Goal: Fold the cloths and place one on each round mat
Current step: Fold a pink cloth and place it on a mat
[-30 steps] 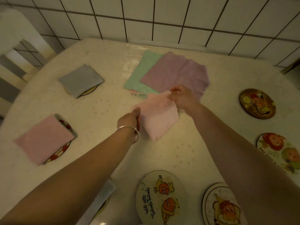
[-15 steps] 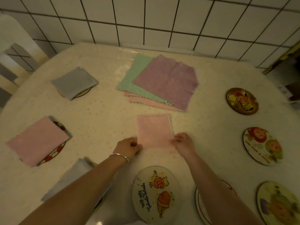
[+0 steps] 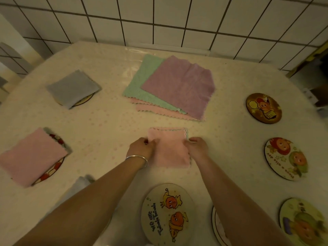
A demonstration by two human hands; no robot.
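Note:
A folded pink cloth [image 3: 169,148] lies on the table in front of me. My left hand [image 3: 142,150] pinches its left edge and my right hand [image 3: 197,148] pinches its right edge. Behind it sits a stack of flat cloths with a purple cloth [image 3: 181,85] on top, a green cloth [image 3: 140,86] under it and pink ones below. A folded grey cloth [image 3: 72,88] covers a round mat at the far left. Another folded pink cloth [image 3: 31,157] covers a mat [image 3: 53,172] at the left. A bare round mat [image 3: 167,213] lies just below my hands.
Bare round mats lie at the right: a dark mat [image 3: 263,108], a white mat [image 3: 285,158] and a yellowish mat [image 3: 303,222]. One more mat [image 3: 219,228] is partly hidden by my right arm. A pale cloth [image 3: 79,183] peeks from under my left arm. A tiled wall [image 3: 159,18] stands behind.
Both hands carried the pink cloth from the stack toward me, laid it on the table, and it now lies folded smaller between them.

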